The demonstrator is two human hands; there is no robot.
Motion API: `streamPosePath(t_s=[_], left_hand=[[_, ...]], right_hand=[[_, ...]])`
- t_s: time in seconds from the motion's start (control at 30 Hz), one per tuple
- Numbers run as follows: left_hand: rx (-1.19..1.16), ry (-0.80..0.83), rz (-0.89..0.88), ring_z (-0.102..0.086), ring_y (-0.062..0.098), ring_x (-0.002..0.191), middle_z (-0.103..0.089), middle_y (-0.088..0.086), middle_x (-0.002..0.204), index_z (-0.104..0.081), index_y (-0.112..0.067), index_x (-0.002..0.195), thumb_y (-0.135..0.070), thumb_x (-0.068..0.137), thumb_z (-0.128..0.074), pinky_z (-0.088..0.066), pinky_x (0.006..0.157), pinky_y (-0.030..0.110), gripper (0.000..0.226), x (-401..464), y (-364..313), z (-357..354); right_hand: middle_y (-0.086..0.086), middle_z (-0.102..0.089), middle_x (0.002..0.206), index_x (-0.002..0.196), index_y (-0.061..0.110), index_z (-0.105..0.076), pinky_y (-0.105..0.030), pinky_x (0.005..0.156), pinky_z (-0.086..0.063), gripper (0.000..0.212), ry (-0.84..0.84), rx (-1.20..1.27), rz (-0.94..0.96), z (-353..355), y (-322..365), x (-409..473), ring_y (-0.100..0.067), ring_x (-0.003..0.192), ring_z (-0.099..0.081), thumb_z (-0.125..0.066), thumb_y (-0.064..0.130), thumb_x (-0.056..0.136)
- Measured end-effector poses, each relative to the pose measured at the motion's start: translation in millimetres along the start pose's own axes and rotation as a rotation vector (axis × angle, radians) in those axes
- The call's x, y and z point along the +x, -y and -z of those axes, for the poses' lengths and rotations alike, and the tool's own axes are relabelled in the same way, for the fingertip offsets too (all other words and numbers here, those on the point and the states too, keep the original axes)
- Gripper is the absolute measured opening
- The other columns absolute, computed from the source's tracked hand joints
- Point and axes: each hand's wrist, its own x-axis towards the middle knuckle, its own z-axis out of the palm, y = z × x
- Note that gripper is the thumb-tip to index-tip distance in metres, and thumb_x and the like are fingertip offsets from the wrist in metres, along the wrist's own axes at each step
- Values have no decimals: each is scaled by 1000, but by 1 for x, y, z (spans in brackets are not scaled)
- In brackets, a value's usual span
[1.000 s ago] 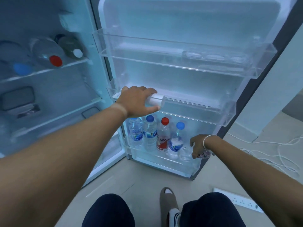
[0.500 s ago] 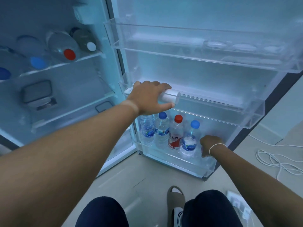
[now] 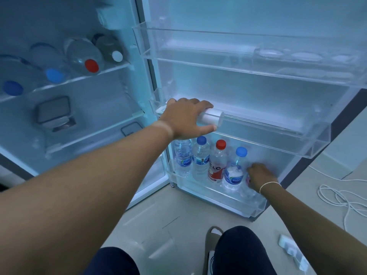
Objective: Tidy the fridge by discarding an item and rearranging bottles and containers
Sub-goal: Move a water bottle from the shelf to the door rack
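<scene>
My left hand [image 3: 185, 118] is closed around a white cylindrical container [image 3: 211, 118] lying on its side in the middle door shelf [image 3: 278, 135]. My right hand [image 3: 260, 175] reaches into the bottom door bin [image 3: 208, 193] and grips a small clear bottle [image 3: 247, 190] at the right end of the row, mostly hidden by the hand. Beside it stand a blue-capped bottle [image 3: 235, 171], a red-capped bottle [image 3: 217, 161] and two more blue-capped water bottles [image 3: 200, 157].
Inside the fridge, several bottles lie on the upper shelf, among them a red-capped one [image 3: 85, 58] and a white-capped one [image 3: 111, 49]. A grey-lidded container [image 3: 52, 111] sits on the shelf below. The top door shelf [image 3: 238, 48] holds an egg tray. White cable [image 3: 341, 197] and a power strip [image 3: 294, 253] lie on the floor.
My right hand has moved deeper into the bottom bin, setting the small bottle down at the right end of the row. The left hand stays on the white container. The camera shifted right.
</scene>
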Motion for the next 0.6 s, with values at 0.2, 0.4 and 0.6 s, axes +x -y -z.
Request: streamPosePath(t_s=[0.2, 0.4, 0.6], left_hand=[[-10, -12, -8, -52, 25, 120, -58, -2, 130, -41, -32, 136, -65, 80, -46, -31, 100, 43, 65, 0, 0, 0], [13, 44, -1, -47, 26, 126, -51, 2, 137, -35, -29, 141, -61, 84, -46, -29, 106, 45, 66, -5, -3, 5], [107, 48, -26, -40, 27, 133, -42, 7, 145, -28, -21, 146, -51, 91, -44, -25, 114, 44, 65, -20, -1, 10]], right_hand=[[-15, -47, 130, 129, 9, -50, -37, 100, -44, 42, -18, 30, -10, 17, -3, -12, -32, 126, -44, -51, 20, 88], [-13, -45, 131, 133, 12, -46, -37, 98, -47, 51, -69, -11, 20, 43, 0, -31, -31, 123, -45, -57, 18, 83], [-13, -47, 130, 134, 11, -45, -36, 95, -46, 44, -108, 18, 77, 64, 24, -50, -30, 120, -47, -45, 16, 90]])
